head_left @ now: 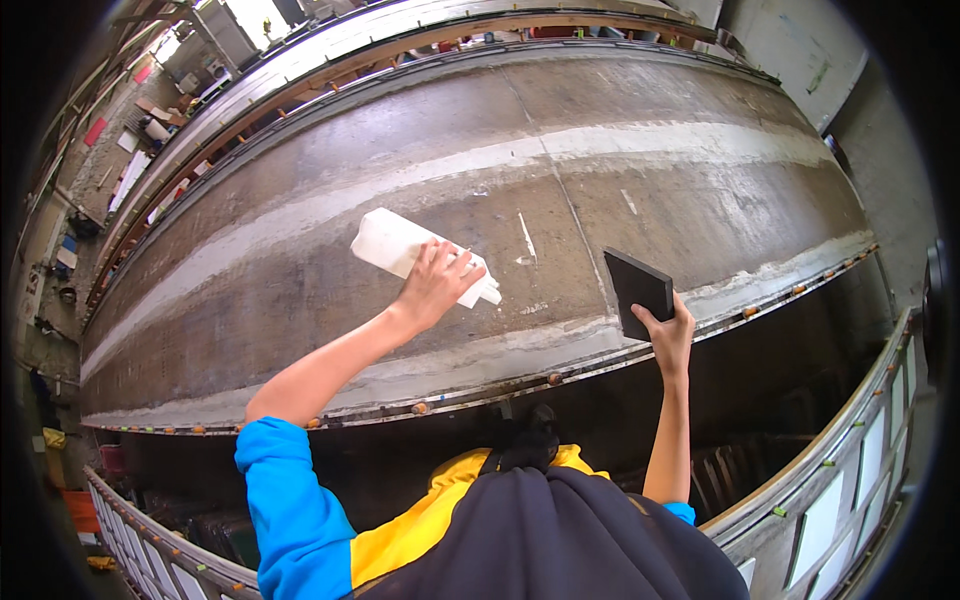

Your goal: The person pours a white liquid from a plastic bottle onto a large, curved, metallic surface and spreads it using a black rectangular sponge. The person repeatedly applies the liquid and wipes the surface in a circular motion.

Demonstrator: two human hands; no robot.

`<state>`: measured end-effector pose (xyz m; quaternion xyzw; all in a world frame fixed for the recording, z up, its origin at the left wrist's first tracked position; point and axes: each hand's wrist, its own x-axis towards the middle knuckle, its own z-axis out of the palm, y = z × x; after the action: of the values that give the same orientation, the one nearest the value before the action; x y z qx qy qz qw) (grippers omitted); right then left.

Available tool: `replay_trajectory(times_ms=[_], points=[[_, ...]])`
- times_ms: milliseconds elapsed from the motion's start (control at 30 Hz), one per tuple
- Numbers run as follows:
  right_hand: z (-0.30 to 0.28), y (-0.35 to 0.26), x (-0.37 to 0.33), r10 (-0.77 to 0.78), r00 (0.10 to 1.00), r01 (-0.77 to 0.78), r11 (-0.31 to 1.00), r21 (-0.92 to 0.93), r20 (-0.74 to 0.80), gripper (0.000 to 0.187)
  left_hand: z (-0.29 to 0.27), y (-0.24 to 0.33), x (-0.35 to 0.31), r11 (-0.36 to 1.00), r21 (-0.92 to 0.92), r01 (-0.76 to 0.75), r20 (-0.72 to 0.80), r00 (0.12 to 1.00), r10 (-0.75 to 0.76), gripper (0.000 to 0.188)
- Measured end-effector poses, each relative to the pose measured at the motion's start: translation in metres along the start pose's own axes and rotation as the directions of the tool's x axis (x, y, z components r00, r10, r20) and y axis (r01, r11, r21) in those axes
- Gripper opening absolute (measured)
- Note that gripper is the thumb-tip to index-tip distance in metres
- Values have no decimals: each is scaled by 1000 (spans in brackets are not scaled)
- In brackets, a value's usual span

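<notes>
My left hand (437,278) reaches out over the long worktable, its fingers bent over a white, elongated block-like piece (388,240). One end of that piece is broad; the other, by my fingertips, looks stepped or split into narrow parts. I cannot make out its exact kind. Near the table's front edge, my right hand (675,335) grips a flat, dark rectangular slab (637,290) by its lower right corner, thumb on the face towards me. The slab is held tilted up. Beneath both hands lies the brown, stained tabletop (330,300) with pale smeared bands.
Small orange-brown knobs (555,379) line the table's front edge. Past its far edge runs another long pale table (400,35). Behind me to the right, a curved bench (800,510) carries white rectangular pieces. Assorted clutter (150,130) lies on the floor at the far left.
</notes>
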<state>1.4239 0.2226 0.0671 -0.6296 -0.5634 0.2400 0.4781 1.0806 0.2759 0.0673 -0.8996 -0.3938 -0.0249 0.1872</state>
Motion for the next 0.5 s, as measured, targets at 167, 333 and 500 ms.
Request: replay_trajectory(times_ms=[167, 333, 500], points=[[-13, 4, -8, 86, 990, -77, 994, 80, -110, 26, 15, 32, 22, 990, -24, -139, -92, 986, 137, 34], [-22, 6, 4, 77, 984, -67, 996, 65, -159, 24, 8, 59, 65, 979, -98, -180, -124, 978, 167, 36], [-46, 20, 27, 54, 982, -47, 998, 42, -182, 23, 9, 87, 118, 981, -110, -158, -111, 983, 146, 40]])
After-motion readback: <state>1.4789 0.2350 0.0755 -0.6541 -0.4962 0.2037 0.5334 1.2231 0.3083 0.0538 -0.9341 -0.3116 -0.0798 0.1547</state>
